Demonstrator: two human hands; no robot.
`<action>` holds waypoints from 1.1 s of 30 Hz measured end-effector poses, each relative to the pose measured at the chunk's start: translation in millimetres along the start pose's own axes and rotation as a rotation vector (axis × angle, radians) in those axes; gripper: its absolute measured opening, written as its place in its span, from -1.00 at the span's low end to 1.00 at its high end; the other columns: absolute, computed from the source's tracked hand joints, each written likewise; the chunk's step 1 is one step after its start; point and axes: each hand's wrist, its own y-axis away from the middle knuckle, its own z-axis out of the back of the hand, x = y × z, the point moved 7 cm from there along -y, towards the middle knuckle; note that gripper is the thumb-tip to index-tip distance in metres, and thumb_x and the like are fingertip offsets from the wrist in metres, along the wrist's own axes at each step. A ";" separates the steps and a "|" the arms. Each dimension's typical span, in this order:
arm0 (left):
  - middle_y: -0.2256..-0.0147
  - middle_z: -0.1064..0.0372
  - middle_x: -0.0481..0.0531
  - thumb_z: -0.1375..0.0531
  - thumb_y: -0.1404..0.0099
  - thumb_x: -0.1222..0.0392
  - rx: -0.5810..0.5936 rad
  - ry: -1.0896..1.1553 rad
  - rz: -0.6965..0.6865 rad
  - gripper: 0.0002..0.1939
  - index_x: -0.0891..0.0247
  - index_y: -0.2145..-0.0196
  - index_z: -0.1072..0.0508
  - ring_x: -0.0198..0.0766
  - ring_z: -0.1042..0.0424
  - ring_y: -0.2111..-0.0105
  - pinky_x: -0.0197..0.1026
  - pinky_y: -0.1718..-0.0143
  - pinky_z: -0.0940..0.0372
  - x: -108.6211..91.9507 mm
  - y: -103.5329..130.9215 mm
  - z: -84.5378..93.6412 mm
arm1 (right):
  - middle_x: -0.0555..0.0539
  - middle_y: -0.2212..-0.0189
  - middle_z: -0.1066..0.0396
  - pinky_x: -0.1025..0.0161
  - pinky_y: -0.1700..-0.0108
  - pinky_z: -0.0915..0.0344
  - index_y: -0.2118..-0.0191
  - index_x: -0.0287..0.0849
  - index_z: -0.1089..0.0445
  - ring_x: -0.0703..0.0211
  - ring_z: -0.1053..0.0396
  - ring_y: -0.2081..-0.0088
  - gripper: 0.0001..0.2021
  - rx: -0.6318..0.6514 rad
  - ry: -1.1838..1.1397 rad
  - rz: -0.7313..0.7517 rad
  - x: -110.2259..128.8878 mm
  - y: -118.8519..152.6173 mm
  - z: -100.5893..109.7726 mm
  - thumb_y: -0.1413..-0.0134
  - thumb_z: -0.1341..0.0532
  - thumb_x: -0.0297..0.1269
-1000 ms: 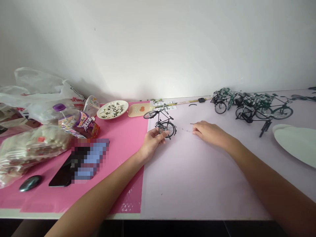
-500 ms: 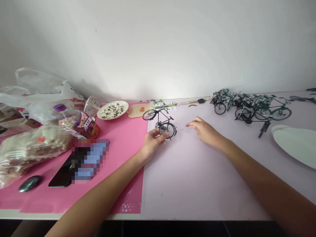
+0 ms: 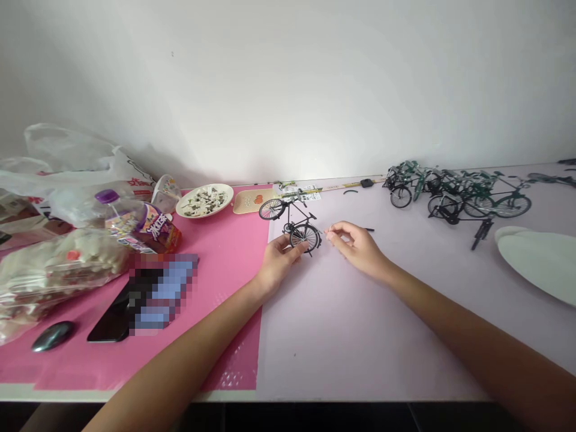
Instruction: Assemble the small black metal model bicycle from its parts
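L hand (image 3: 281, 259) clamped on blk bike (image 3: 291, 227), R hand (image 3: 355, 244) just beside, can't tell if pinching, bikes (image 3: 450, 208) farther R

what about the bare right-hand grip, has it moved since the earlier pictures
Yes: the bare right-hand grip has moved left, closer to the right edge of the flat pink table covering.
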 end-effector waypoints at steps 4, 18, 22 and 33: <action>0.55 -0.22 -0.13 -0.44 -0.12 -0.11 -0.022 0.025 0.002 -0.62 0.26 0.38 -0.49 -0.38 -0.14 0.52 -0.24 0.44 -0.05 3.8 -3.6 4.5 | -0.19 0.27 -0.58 0.26 0.53 -0.31 0.31 -0.14 -0.49 0.01 -0.54 0.28 -0.59 -0.040 -0.242 -0.085 0.9 6.2 -9.3 -0.05 -0.41 0.15; 0.44 -0.53 0.08 -0.37 -0.23 -0.16 -0.004 -0.048 -0.001 -0.55 0.26 0.22 -0.38 -0.31 -0.38 0.60 -0.23 0.56 -0.05 8.1 -3.5 -1.2 | -0.04 0.38 -0.51 0.23 0.46 -0.21 0.27 -0.13 -0.59 0.31 -0.22 0.53 -0.61 0.067 -0.323 -0.204 -8.3 7.8 -20.0 -0.01 -0.45 0.13; 0.37 -0.58 0.13 -0.35 -0.24 -0.22 -0.007 -0.052 -0.017 -0.50 0.24 0.20 -0.32 -0.27 -0.46 0.60 -0.24 0.60 -0.01 10.9 -5.5 -1.3 | -0.06 0.32 -0.53 0.23 0.47 -0.19 0.27 -0.13 -0.58 0.32 -0.20 0.53 -0.59 0.062 -0.323 -0.205 -8.1 7.3 -20.4 0.00 -0.44 0.15; 0.25 -0.56 0.13 -0.35 -0.24 -0.21 0.031 -0.034 -0.067 -0.50 0.26 0.21 -0.33 -0.28 -0.53 0.56 -0.27 0.60 -0.12 3.8 -2.5 -6.6 | -0.01 0.41 -0.43 0.23 0.44 -0.17 0.27 -0.13 -0.58 0.30 -0.19 0.51 -0.59 0.070 -0.311 -0.209 -5.8 8.1 -21.4 -0.05 -0.42 0.16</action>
